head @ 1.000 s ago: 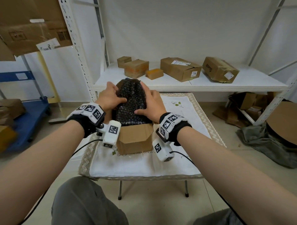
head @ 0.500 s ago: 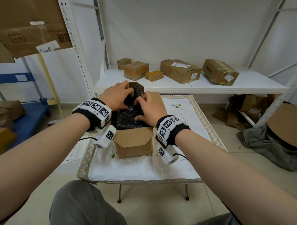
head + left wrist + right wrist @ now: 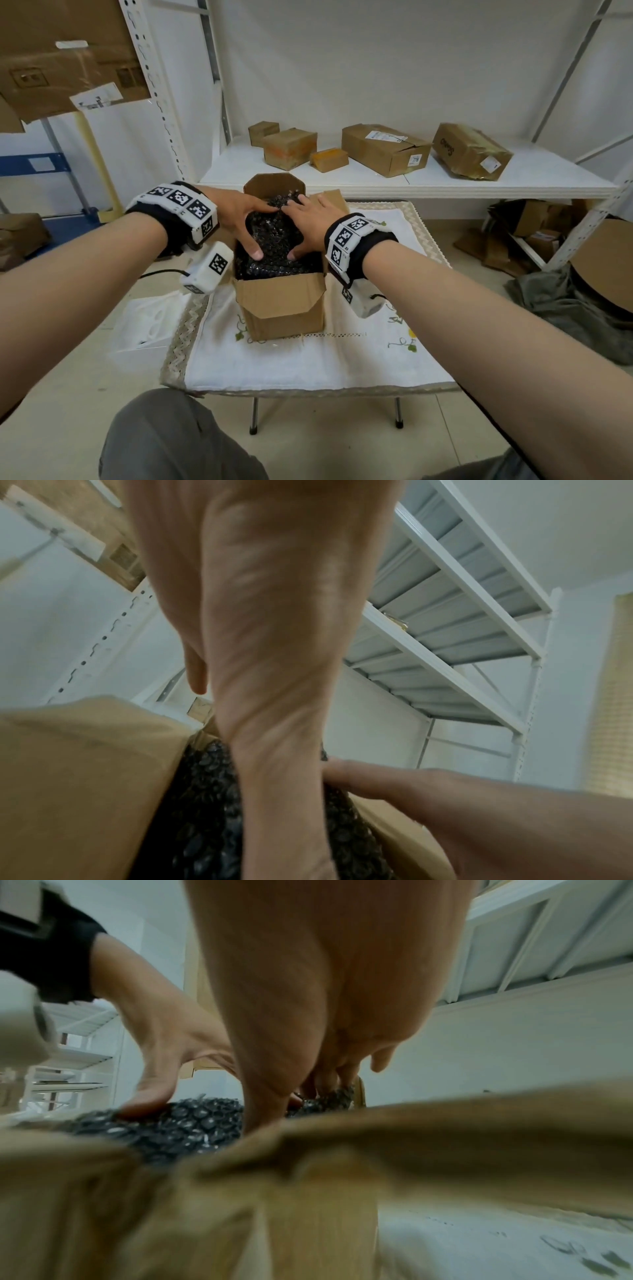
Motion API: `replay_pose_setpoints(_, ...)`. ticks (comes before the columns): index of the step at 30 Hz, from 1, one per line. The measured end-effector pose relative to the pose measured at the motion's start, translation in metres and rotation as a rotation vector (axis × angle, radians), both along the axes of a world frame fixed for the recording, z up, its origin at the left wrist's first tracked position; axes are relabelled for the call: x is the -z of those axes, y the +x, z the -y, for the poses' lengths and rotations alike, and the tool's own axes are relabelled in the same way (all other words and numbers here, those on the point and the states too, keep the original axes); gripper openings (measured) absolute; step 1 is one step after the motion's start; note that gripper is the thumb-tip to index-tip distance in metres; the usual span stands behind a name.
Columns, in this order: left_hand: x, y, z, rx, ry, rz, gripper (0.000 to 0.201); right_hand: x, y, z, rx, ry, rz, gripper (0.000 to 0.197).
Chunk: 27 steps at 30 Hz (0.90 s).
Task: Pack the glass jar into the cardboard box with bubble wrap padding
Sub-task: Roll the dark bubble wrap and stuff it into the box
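An open cardboard box (image 3: 281, 305) stands on the small cloth-covered table (image 3: 308, 363), its flaps spread outward. A bundle of black bubble wrap (image 3: 274, 236) fills it to the rim; the glass jar is hidden. My left hand (image 3: 241, 219) and right hand (image 3: 308, 226) lie side by side on top of the wrap, fingers spread and pressing down, thumbs toward me. In the left wrist view my left hand (image 3: 274, 669) reaches down onto the wrap (image 3: 202, 818). In the right wrist view my right hand (image 3: 308, 1015) presses the wrap (image 3: 178, 1126) behind the box flap (image 3: 411, 1123).
A white shelf (image 3: 411, 185) behind the table carries several closed cardboard boxes (image 3: 383, 149). A white foam tray (image 3: 147, 322) lies on the floor at the table's left. Flattened cardboard and a grey cloth (image 3: 575, 308) lie at the right. A blue cart (image 3: 34, 164) stands far left.
The bubble wrap bundle stood tall above the box a second ago; both hands have pushed it down into the box and now lie flatter on top of it.
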State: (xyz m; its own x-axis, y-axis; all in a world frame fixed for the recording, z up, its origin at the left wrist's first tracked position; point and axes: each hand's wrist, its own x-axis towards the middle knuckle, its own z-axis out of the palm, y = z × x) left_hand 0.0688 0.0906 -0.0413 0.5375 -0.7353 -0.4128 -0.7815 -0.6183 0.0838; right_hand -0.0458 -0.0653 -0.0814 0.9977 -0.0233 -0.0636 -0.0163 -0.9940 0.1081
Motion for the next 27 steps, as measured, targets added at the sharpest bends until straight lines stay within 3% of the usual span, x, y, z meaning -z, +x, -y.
replay_pose_setpoints(5,-0.001,0.001,0.012,-0.005,0.128,0.068,0.142,-0.004,0.015,0.004,0.104,0.101,-0.146,0.112)
replay_pose_setpoints(10,0.005,-0.011,0.02,0.064,0.191,0.136,0.124,-0.002,0.018,0.011,0.091,0.272,-0.196,0.11)
replay_pose_setpoints(15,0.02,-0.012,0.021,0.071,0.271,0.196,0.141,-0.006,0.02,0.019,0.028,0.367,-0.319,0.12)
replay_pose_setpoints(19,0.03,-0.019,0.026,0.101,0.316,0.252,0.141,-0.001,0.023,0.015,-0.011,0.23,-0.411,0.127)
replay_pose_setpoints(27,0.038,-0.029,0.034,0.1,0.352,0.317,0.141,0.044,0.039,0.002,-0.002,-0.173,-0.293,0.151)
